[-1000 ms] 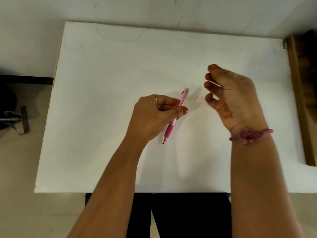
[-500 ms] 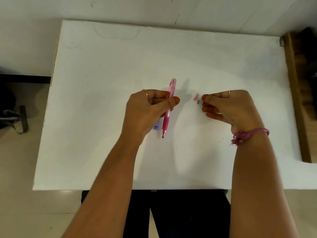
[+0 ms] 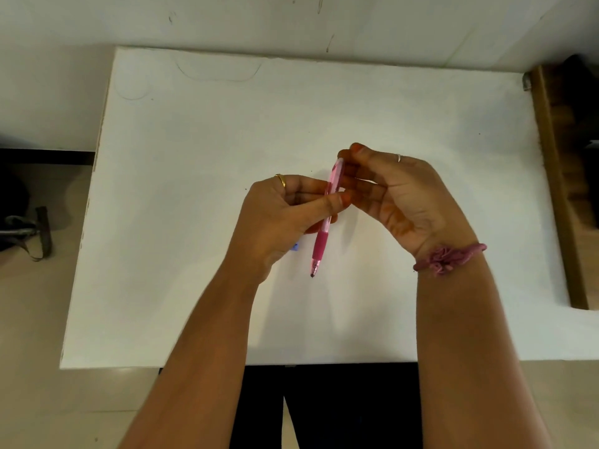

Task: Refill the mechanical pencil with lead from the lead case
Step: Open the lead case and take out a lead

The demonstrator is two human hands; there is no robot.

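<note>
A pink mechanical pencil (image 3: 321, 244) stands nearly upright over the white table (image 3: 194, 150), tip down and toward me. My left hand (image 3: 278, 215) grips its clear barrel between thumb and fingers. My right hand (image 3: 398, 192) has thumb and forefinger pinched around the pencil's top end; whatever lies between those fingertips is hidden. A small blue corner of the lead case (image 3: 294, 246) peeks out from under my left hand on the table. The loose pink cap is not visible.
A brown wooden piece (image 3: 557, 189) runs along the table's right edge. A dark bag with straps (image 3: 22, 228) lies on the floor at the left. A white wall stands behind the table.
My right hand went down to the small pink cap on the table, then rose to the pencil's top end. My left hand turned the pencil more upright.
</note>
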